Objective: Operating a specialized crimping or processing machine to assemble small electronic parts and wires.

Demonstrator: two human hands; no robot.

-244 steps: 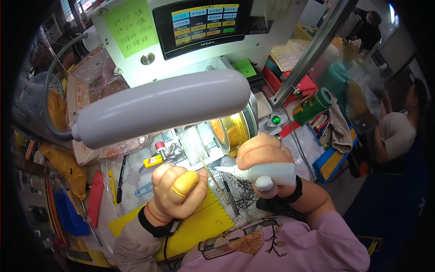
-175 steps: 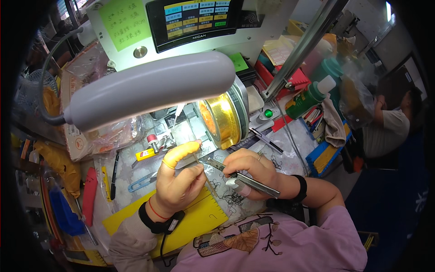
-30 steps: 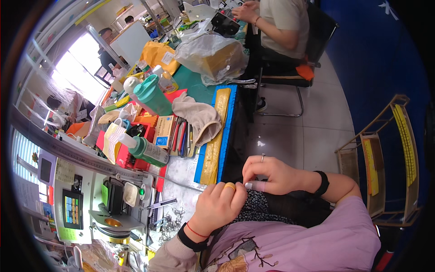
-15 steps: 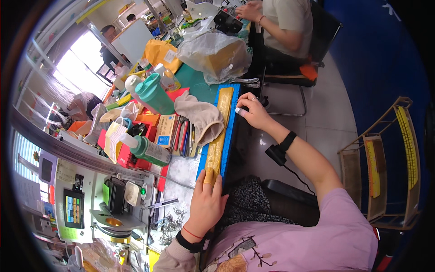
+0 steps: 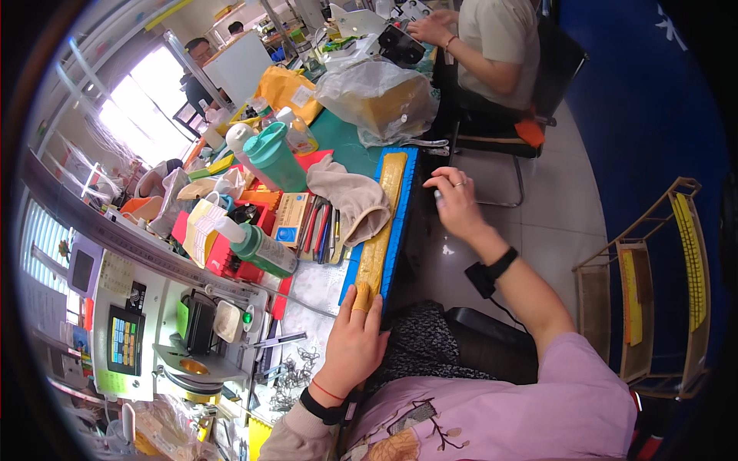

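Left hand (image 5: 355,338) on long yellow strip (image 5: 380,223)

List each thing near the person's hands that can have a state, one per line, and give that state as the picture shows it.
left hand: open, flat on the near end of the tray.
right hand: fingers curled, holding nothing clearly visible, beside the tray's far end.
long blue tray: lying flat along the bench edge.
beige cloth: crumpled, draped beside the tray.
teal bottle: upright, lid shut.

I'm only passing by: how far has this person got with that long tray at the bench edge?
Done: nothing finished shows. In hand: the left hand rests on the near end of the blue tray of yellow strips, while the right hand reaches past its far end. Left: the tray is not yet lifted off the bench.
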